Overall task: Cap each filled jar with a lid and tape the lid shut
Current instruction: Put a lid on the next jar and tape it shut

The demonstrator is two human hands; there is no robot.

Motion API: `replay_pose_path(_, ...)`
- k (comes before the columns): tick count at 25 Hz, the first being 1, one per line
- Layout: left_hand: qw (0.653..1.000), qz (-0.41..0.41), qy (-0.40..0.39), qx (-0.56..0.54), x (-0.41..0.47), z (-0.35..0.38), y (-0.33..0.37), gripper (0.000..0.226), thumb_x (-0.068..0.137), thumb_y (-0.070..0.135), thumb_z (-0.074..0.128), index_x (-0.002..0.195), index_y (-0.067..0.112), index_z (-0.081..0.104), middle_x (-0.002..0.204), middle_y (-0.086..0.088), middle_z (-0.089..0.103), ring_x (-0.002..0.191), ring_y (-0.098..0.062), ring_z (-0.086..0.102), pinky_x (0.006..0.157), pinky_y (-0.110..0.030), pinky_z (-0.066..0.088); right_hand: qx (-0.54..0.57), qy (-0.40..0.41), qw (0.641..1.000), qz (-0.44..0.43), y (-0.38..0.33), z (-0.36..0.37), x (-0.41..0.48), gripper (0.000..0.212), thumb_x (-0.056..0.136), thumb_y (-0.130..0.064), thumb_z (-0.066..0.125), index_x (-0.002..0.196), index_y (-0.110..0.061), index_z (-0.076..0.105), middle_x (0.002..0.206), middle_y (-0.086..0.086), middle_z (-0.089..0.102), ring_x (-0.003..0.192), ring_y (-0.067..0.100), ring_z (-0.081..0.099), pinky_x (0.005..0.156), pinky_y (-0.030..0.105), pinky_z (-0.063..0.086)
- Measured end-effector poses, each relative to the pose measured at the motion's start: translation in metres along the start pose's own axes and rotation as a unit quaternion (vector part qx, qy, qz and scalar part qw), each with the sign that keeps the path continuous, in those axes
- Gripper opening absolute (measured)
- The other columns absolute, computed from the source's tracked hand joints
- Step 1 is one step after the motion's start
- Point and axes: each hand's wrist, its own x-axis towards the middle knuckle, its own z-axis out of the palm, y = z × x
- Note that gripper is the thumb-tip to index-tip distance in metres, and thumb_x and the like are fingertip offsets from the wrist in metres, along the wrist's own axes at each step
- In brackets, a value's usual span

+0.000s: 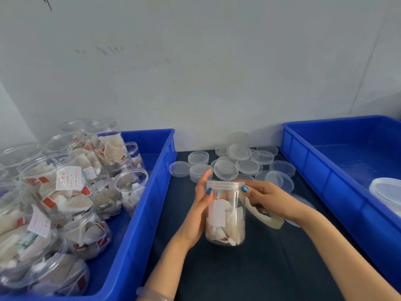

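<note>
Filled jar [225, 213] stood upright on table [217, 274], long axis vertical, clasped at side by left hand [200, 205]; lid [225, 184] pinched at rim by right hand [263, 197] — tape roll [271, 221] just beneath right hand, nearer it

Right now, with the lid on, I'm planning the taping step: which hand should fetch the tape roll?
Right, probably: the tape roll lies close beside the right hand, which pinches the lid, while the left hand holds the jar on the other side.
</note>
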Motion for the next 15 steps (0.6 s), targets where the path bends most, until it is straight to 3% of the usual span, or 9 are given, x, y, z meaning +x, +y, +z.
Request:
replay_pose_path(3,1.000,-0.008,-0.008,0.009,-0.001,0.003,-0.006,0.051,0.097,0.053,0.041,0.147,0.057,0.029,0.156,0.006,0.039,0.140,-0.020,0.044,0.117,-0.054,0.031,-0.004,-0.016,1.000,-0.019,0.001,0.002,-0.005,0.036,0.086,-0.055,0.054,0.119,-0.047,0.062,0.057,-0.019,0.052,0.050,-0.002,0.046,0.052,0.011,0.038)
replay_pose_path(5,0.999,-0.020,-0.006,0.044,0.000,0.003,-0.006,0.065,0.087,0.073,0.045,0.147,0.058,0.026,0.157,0.008,0.038,0.142,-0.015,0.040,0.120,-0.049,0.028,-0.010,0.001,0.999,-0.033,0.000,0.005,-0.006,0.035,0.088,-0.048,0.058,0.122,-0.042,0.059,0.068,-0.033,0.062,0.057,-0.014,0.055,0.054,0.003,0.040)
replay_pose_path(7,0.994,-0.018,-0.013,0.107,0.000,0.001,-0.004,0.100,0.065,0.093,0.049,0.152,0.055,0.016,0.159,0.017,0.029,0.139,0.006,0.034,0.117,-0.024,0.031,-0.029,0.041,0.998,-0.030,-0.002,0.009,-0.007,0.040,0.084,-0.055,0.062,0.123,-0.046,0.060,0.078,-0.039,0.064,0.061,-0.017,0.056,0.053,0.002,0.040)
replay_pose_path(8,0.991,-0.019,-0.015,0.135,0.001,0.000,-0.003,0.116,0.056,0.096,0.052,0.154,0.050,0.012,0.157,0.018,0.026,0.134,0.013,0.033,0.107,-0.010,0.034,-0.048,0.050,0.997,-0.026,-0.005,0.010,-0.006,0.044,0.081,-0.062,0.061,0.123,-0.049,0.060,0.081,-0.040,0.064,0.064,-0.017,0.058,0.052,0.003,0.040)
replay_pose_path(10,0.984,-0.018,-0.002,0.177,0.002,-0.001,0.000,0.134,0.044,0.095,0.062,0.155,0.042,0.012,0.147,0.017,0.030,0.126,0.011,0.039,0.093,-0.003,0.040,-0.088,0.047,0.995,-0.010,-0.008,0.010,-0.006,0.052,0.075,-0.076,0.057,0.123,-0.056,0.058,0.090,-0.034,0.069,0.073,-0.011,0.063,0.055,0.009,0.039)
replay_pose_path(13,0.986,0.011,0.063,0.151,0.001,0.000,-0.004,0.122,0.046,0.076,0.081,0.150,0.040,0.027,0.132,0.024,0.053,0.121,0.006,0.053,0.089,-0.008,0.046,-0.130,0.029,0.991,0.007,-0.010,0.008,-0.007,0.057,0.076,-0.082,0.047,0.130,-0.062,0.049,0.077,-0.018,0.070,0.055,0.002,0.058,0.057,0.019,0.044)
replay_pose_path(15,0.986,0.024,0.122,0.108,0.000,0.001,-0.010,0.101,0.053,0.058,0.085,0.141,0.042,0.038,0.117,0.022,0.066,0.115,0.003,0.060,0.087,-0.014,0.049,-0.151,0.037,0.988,0.026,-0.011,0.008,-0.012,0.060,0.076,-0.083,0.038,0.131,-0.060,0.047,0.083,-0.019,0.070,0.066,0.000,0.062,0.069,0.025,0.051)
